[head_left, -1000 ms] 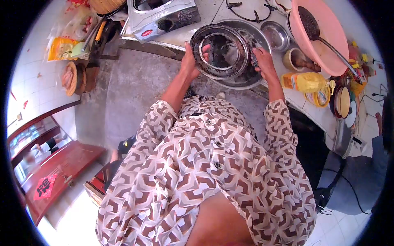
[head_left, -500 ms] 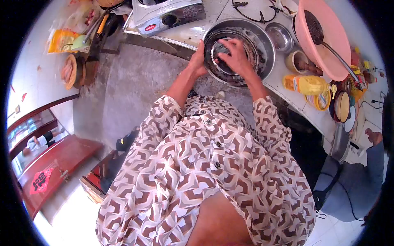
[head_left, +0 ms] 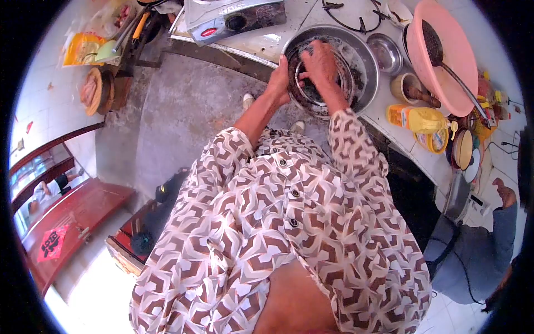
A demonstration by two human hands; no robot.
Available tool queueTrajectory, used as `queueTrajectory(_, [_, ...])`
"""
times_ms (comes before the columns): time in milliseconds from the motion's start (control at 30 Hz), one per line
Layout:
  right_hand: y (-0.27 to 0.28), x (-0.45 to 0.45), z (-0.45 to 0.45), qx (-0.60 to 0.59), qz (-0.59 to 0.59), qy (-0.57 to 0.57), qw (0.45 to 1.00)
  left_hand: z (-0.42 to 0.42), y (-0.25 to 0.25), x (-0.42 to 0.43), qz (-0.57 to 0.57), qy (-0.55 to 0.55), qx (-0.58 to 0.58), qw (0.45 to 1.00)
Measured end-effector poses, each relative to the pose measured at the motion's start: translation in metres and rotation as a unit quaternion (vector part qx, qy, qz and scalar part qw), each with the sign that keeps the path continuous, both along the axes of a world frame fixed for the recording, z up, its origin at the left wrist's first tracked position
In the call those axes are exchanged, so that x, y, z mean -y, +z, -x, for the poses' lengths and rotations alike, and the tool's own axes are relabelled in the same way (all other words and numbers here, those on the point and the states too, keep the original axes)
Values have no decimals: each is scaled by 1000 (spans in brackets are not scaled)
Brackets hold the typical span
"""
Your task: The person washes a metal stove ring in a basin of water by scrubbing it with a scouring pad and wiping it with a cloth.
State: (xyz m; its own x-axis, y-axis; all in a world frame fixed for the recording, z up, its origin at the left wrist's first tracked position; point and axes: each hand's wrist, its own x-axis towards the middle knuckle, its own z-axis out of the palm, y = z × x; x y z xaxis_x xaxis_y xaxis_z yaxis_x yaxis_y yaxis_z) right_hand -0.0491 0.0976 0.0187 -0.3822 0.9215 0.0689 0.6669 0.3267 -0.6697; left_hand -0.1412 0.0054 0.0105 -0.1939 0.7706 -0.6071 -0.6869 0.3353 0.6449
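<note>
A wide metal basin (head_left: 368, 83) sits at the counter's edge with dark, sudsy-looking water in it. Inside lies a round, ringed metal dish (head_left: 346, 92) with blackened patches. My left hand (head_left: 280, 82) is closed on the basin's left rim, thumb on top, fingers mostly hidden. Over the dish, my right hand (head_left: 321, 67) has its fingers curled down. A small dark wad seems to be under the fingertips, too unclear to name.
A gas stove (head_left: 236, 22) stands left of the basin. To the right are a small metal bowl (head_left: 385, 54), a mortar (head_left: 405, 88), a pink basin (head_left: 445, 83) with a skimmer (head_left: 434, 44), and yellow bottles (head_left: 420, 119). Another person's sleeve (head_left: 503, 234) shows at far right.
My right hand has shifted up and slightly right within the dish, its fingers more bunched. My left hand stays on the rim. The whole view has moved slightly.
</note>
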Motion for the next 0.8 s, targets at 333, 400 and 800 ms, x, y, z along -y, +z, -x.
queueTrajectory(333, [-6, -36, -29, 67, 11, -13, 998, -14, 10, 0, 14, 22, -13, 1000])
queueTrajectory(400, [-7, -25, -20, 39, 3, 5, 999, -16, 10, 0, 6, 26, -27, 999])
queueTrajectory(800, [4, -5, -16, -15, 4, 36, 999, -12, 7, -1, 8, 8, -47, 999])
